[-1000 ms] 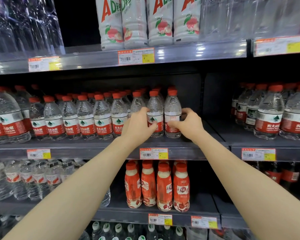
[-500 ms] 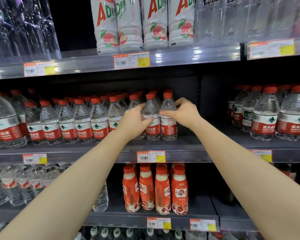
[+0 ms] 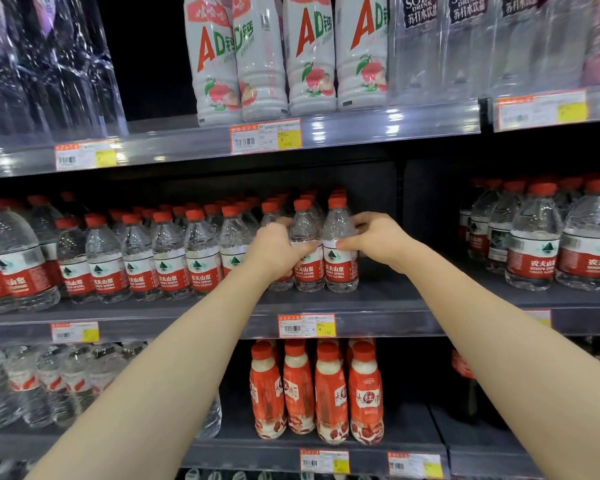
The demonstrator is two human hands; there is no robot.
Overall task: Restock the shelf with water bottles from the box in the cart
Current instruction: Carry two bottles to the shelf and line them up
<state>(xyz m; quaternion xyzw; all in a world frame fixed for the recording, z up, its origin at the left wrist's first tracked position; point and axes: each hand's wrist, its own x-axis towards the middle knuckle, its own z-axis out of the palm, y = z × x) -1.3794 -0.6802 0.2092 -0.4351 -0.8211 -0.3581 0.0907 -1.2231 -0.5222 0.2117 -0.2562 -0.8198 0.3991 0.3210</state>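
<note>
A row of small red-capped water bottles [image 3: 174, 258] fills the middle shelf [image 3: 378, 303]. At the row's right end stand two front bottles side by side. My left hand [image 3: 274, 251] grips the left one [image 3: 305, 251], thumb across its label. My right hand [image 3: 378, 242] wraps round the rightmost bottle [image 3: 338, 258], thumb on the label and fingers behind it. Both bottles stand upright on the shelf. The cart and box are out of sight.
Larger water bottles [image 3: 534, 244] stand on the shelf section to the right, past a bare gap. White AD drink bottles [image 3: 309, 53] line the shelf above. Red drink bottles [image 3: 329, 393] stand on the shelf below. Price tags [image 3: 307, 325] run along the shelf edges.
Both hands have risen from the bottles' lower labels to their upper bodies. The two right-end bottles sit slightly further back in line with the row. My view has tilted up a little.
</note>
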